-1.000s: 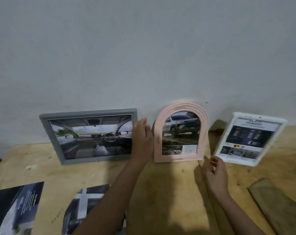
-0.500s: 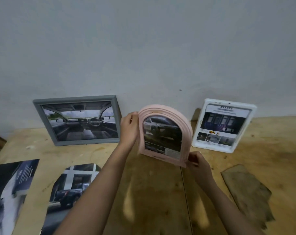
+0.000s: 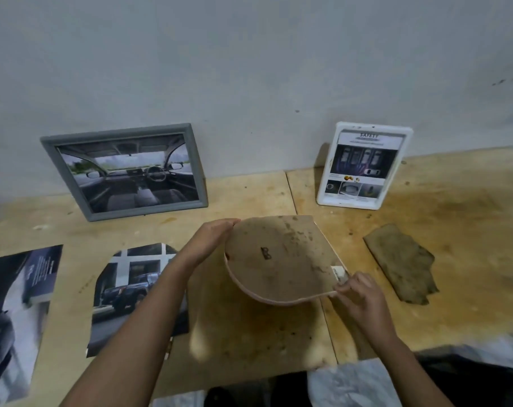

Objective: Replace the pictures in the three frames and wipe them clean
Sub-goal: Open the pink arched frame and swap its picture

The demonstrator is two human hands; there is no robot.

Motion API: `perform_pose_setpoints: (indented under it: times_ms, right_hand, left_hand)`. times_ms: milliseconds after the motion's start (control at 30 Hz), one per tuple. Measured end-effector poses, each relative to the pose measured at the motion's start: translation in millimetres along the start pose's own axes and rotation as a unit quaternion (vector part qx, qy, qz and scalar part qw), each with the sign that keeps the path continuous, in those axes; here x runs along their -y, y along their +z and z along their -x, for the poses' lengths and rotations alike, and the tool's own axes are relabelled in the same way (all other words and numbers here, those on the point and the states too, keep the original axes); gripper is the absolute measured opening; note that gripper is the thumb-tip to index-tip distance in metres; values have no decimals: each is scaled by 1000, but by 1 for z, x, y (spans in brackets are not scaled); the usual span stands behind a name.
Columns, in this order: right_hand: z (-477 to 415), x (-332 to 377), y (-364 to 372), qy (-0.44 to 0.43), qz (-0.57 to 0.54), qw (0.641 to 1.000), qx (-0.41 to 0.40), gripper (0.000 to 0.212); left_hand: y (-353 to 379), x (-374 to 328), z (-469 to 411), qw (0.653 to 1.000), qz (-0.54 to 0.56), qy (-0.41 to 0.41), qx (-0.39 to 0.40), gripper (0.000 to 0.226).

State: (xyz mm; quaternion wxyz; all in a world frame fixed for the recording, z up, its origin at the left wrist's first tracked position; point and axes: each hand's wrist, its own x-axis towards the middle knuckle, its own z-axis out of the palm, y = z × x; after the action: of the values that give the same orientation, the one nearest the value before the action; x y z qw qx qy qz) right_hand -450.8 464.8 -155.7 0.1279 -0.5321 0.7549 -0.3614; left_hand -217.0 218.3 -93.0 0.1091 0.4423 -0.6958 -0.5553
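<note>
Arched pink frame (image 3: 281,259), backing board up (stained, small metal hanger at centre), held above the desk (image 3: 249,333) between both hands: left hand (image 3: 212,239) gripping its far-left edge, right hand (image 3: 358,295) pinching its near-right corner.

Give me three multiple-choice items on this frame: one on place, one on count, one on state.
1. Where does the brown cloth lie?
A. right of the held arched frame
B. under the grey frame
C. on the white frame

2. How many frames lean against the wall?
A. one
B. two
C. three

3. How is the arched frame held?
A. standing upright
B. back side up, in both hands
C. flat on the table, untouched

Answers:
1 A: it lies on the table beyond the right hand.
2 B: grey and white only.
3 B: brown backing faces up; left hand grips its other edge.
</note>
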Motion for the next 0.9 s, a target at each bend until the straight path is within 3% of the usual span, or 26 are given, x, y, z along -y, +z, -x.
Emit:
perform_pose_setpoints:
  times_ms: [67,267,533,733,800,900]
  right_hand:
    - [14,0,6,-6,23,1000,16,33]
    - [40,2,15,-13,85,996,31,14]
    - [51,6,20,-146,100,973,150,17]
    - [-15,30,29,-63,99,979,169,35]
    - [-46,52,43,-115,126,961,218,36]
    - [-75,87,72,-187,184,895,361,46]
  left_hand:
    - [9,16,2,998,-57,-8,11,35]
    - [39,53,6,989,-133,-51,-27,34]
    - [62,78,10,976,-198,-58,-68,35]
    - [85,92,87,966,-91,-38,-239,42]
    - [101,105,119,962,-95,-42,-251,54]
    - [129,116,148,963,-104,-89,-232,91]
